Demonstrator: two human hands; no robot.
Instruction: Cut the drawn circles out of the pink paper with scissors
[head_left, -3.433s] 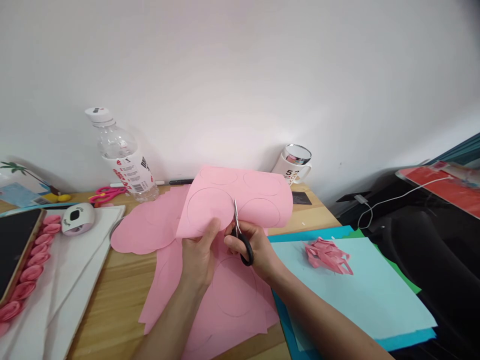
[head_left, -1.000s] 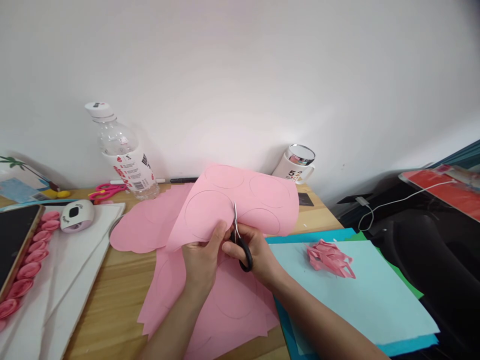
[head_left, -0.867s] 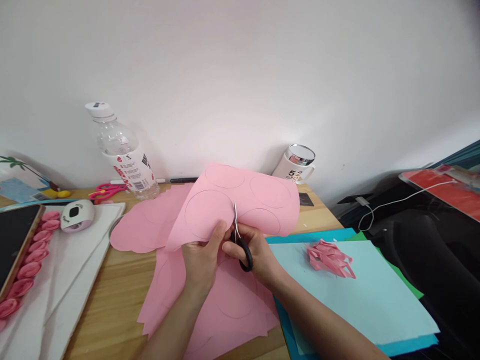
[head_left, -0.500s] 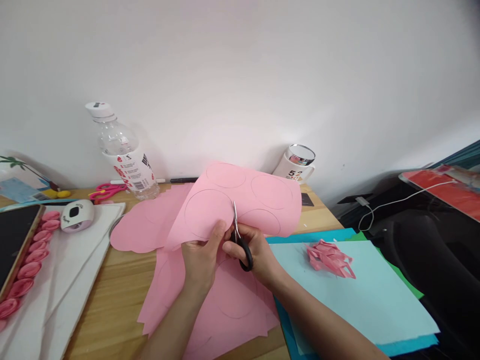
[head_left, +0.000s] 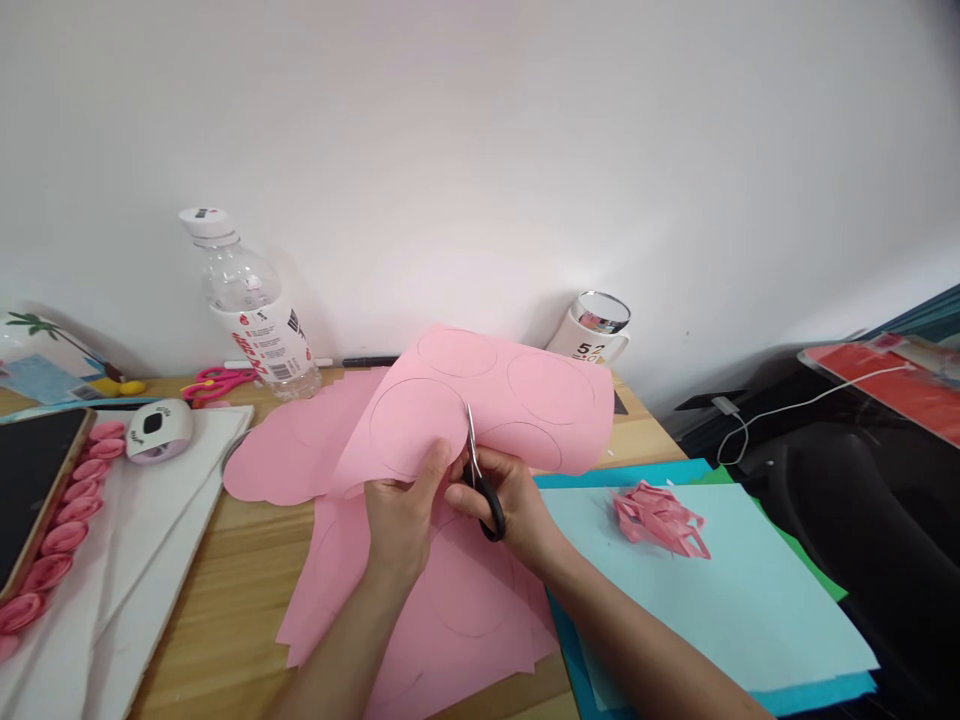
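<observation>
A raised sheet of pink paper (head_left: 491, 395) with pencilled circles curls in front of me. My left hand (head_left: 405, 515) pinches its lower edge, thumb on top beside one circle. My right hand (head_left: 510, 500) grips black-handled scissors (head_left: 487, 500), whose blades point away from me and lie at that circle's right edge. The two hands nearly touch. Beneath them, more pink sheets (head_left: 480, 600) with drawn circles are stacked on the desk. Cut rounded pink pieces (head_left: 274, 460) lie to the left.
A plastic bottle (head_left: 259, 320) and a white mug (head_left: 592, 330) stand by the wall. Pink scissors (head_left: 217, 382), a phone (head_left: 37, 480) and rolled pink paper flowers (head_left: 64, 540) are at left. Crumpled pink scraps (head_left: 660, 518) rest on light blue paper (head_left: 720, 600) at right.
The raised sheet's right end has shifted slightly to the right. Both hands and the scissors stay almost where they were; the view has moved a little.
</observation>
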